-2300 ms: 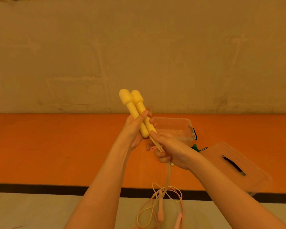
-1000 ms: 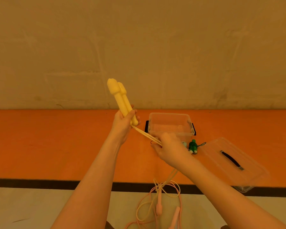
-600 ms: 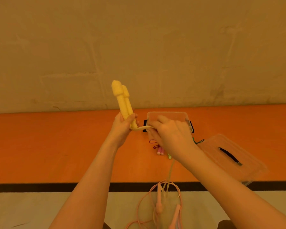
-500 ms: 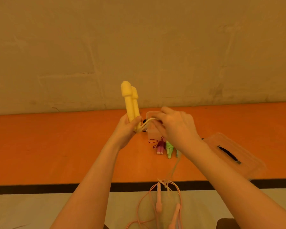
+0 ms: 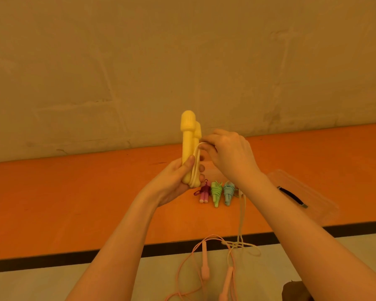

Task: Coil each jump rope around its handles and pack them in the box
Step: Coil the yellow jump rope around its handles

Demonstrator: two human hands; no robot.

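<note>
The yellow handles [image 5: 189, 146] stand upright, side by side, in my left hand [image 5: 174, 181], whose fingers and thumb are curled round their lower ends. A second ago the pale cord [image 5: 196, 162] ran slack off to the right; now my right hand [image 5: 228, 155] has carried it up beside the handles, fingers curled and pinching a loop against them — so the first turns sit low on the pair and the winding is properly under way. Most of the cord trails down from my right wrist to the floor [image 5: 74, 285], where it crosses the uncoiled pink rope [image 5: 204, 270]. Three wound ropes — pink [image 5: 204, 192], green [image 5: 216, 192], blue [image 5: 228, 191] — lie on the orange mat [image 5: 74, 203] just beyond my hands. The clear lid [image 5: 300, 194] rests to the right; the box is now hidden behind my hands.
</note>
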